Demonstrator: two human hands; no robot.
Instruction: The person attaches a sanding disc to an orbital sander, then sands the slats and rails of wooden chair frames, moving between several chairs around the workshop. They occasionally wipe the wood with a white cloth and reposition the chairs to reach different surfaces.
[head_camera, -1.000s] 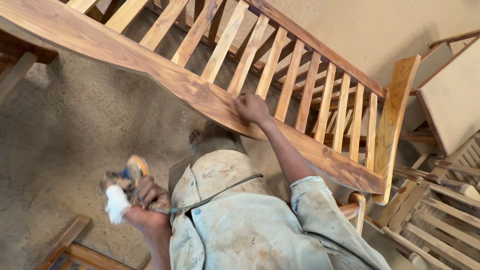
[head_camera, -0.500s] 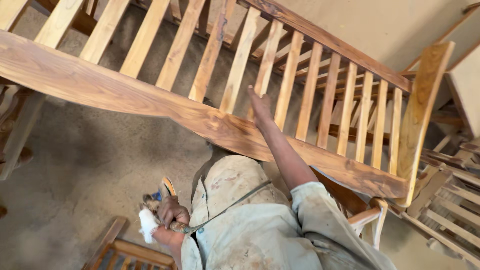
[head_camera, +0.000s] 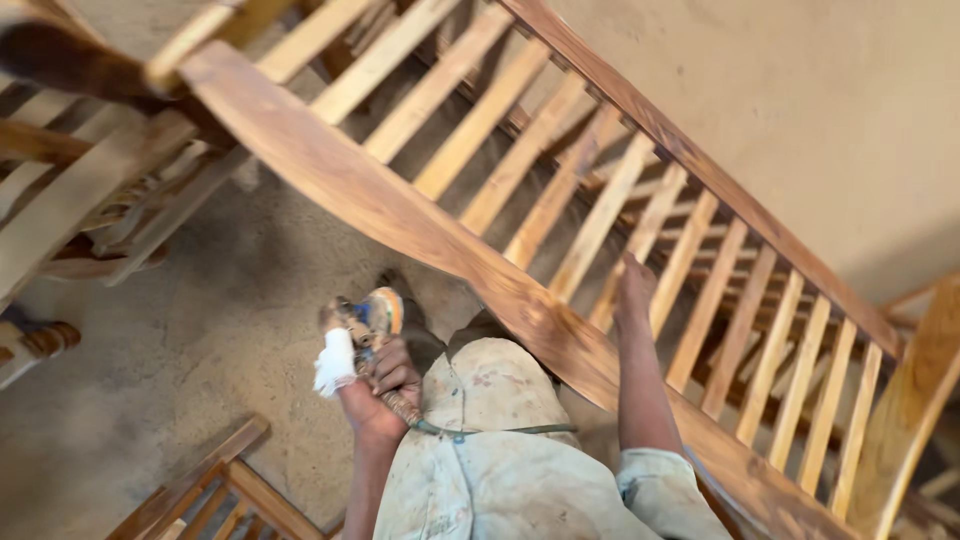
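My left hand (head_camera: 385, 385) grips a small hand-held power sander (head_camera: 368, 318) with an orange-and-blue head, held low beside my leg. A white rag (head_camera: 335, 362) is wrapped round the tool, and its cord (head_camera: 480, 432) runs across my stained work trousers. My right hand (head_camera: 633, 295) reaches over the long curved brown rail (head_camera: 400, 215) of a wooden slatted frame. Its fingers lie flat on the pale slats (head_camera: 600, 215) just past the rail.
More wooden furniture parts are stacked at the left (head_camera: 70, 200), with a turned leg (head_camera: 40, 345) below them. Another slatted frame (head_camera: 215, 490) lies at the bottom left. Underfoot is a dusty floor (head_camera: 200, 340). A beige wall (head_camera: 820, 110) stands beyond, and an upright post (head_camera: 910, 410) at the right.
The view has swung and closed in on the frame. My left hand has come higher with the sander. My right hand has slid from the rail's top onto the slats.
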